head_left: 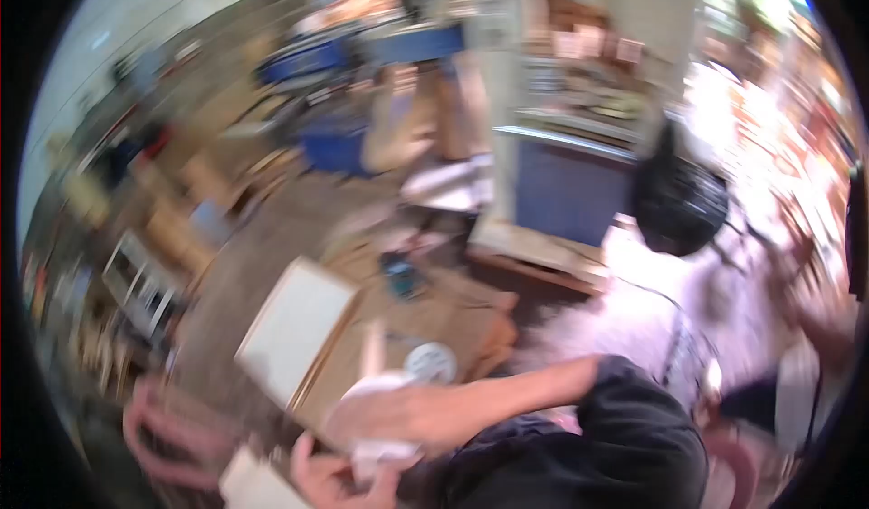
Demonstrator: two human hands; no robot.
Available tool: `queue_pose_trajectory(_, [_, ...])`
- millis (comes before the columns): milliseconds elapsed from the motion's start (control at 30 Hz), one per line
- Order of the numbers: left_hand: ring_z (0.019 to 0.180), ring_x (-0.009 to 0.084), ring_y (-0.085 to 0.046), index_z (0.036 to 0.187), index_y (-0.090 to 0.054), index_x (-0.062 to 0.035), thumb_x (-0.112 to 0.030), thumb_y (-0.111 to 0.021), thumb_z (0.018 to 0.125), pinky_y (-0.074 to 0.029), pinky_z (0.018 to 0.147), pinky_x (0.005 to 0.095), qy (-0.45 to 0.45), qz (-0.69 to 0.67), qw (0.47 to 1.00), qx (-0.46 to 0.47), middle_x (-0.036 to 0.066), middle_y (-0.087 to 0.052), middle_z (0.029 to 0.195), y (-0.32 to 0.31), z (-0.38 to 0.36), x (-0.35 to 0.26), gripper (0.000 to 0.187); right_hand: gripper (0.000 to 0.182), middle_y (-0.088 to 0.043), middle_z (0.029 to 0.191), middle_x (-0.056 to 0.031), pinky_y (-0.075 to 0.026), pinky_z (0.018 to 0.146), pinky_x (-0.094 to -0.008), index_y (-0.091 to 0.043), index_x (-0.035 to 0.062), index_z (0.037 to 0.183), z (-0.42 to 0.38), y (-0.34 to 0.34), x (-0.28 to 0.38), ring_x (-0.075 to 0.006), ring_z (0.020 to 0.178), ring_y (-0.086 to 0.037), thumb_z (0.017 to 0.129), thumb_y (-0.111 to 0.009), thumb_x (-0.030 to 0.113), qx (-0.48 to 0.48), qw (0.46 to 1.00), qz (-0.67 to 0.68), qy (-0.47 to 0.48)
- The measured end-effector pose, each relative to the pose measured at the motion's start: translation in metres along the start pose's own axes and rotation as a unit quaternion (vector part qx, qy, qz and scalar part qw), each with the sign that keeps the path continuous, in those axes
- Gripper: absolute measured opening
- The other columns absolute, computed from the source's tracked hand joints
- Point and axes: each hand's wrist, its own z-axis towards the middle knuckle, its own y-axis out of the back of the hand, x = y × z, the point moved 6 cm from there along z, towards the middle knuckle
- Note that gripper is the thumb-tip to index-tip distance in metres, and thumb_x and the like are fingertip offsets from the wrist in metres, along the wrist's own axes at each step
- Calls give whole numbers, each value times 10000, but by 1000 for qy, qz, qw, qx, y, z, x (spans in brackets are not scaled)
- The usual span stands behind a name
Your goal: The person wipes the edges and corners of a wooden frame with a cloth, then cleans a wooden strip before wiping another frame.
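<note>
The whole view is smeared by motion. My right hand [371, 414], at the end of a bare forearm from a dark sleeve, reaches left across the lower middle; its fingers are too blurred to make out. Just below it is my left hand [330, 477], its fingers curled round a whitish, cloth-like piece [376, 457] that touches both hands. Beyond them, a white flat panel [299, 328] and a round white lid-like object [430, 363] lie on a brown work surface [462, 305].
A teal container [399, 275] stands farther back on the surface. Pink chair parts [167, 432] are at lower left. A blue-fronted cabinet [570, 188] and a black rounded object [679, 201] stand beyond. A person's arm [815, 328] shows at far right.
</note>
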Motion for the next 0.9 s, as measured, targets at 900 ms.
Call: queue_pose_trajectory(900, [748,135,-579,1450,-434,-16,9,-872,683,-471,660,261,-78,39,995,-53,44,-614,847,-9,6,-19,884,556,-535,1353,-259,-394,1107,-474,-495,-86,1331,-14,-16,9,-413,1288,-507,801,-609,41,-81,992,-56,74])
